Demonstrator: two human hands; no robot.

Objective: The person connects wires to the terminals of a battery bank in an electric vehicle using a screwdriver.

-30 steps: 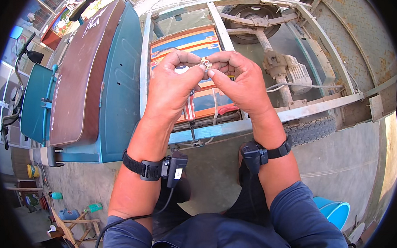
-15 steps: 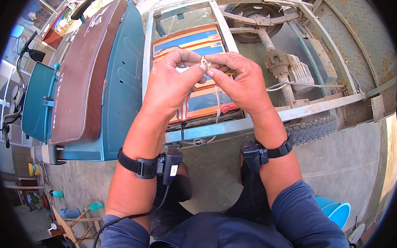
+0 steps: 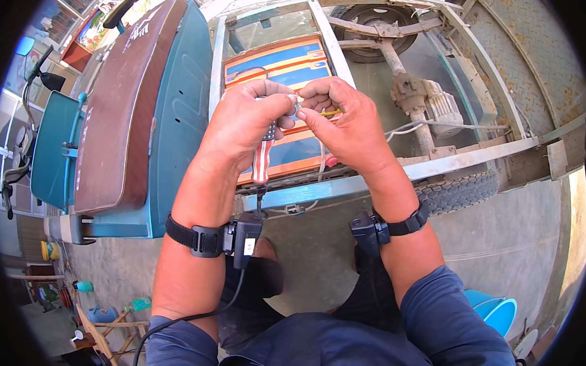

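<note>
Above the blue-and-orange battery-like blocks [image 3: 285,158], my two hands almost meet at the fingertips. Between the thumb and index finger of my left hand [image 3: 243,123] is a small shiny metal piece [image 3: 295,104], partly covered. A red-and-white striped handle [image 3: 261,161] with a dark starred section hangs below the same palm; the rest of that tool is hidden by the hand. Closed in a pinch, the right hand [image 3: 348,118] has its thumb tip at the metal piece. A thin yellow strand [image 3: 330,113] shows by its curled fingers; whether they hold it I cannot tell.
The blocks sit within a pale blue metal vehicle frame [image 3: 332,189]. An axle [image 3: 392,59] and a wheel [image 3: 378,34] lie to the right. A brown-topped teal seat box [image 3: 123,112] stands left. A blue bucket [image 3: 493,313] is on the floor at lower right.
The left hand has shifted slightly left and lower, and the striped handle now shows more fully below it. The right fingers have curled and drawn slightly left; the small metal piece is more covered.
</note>
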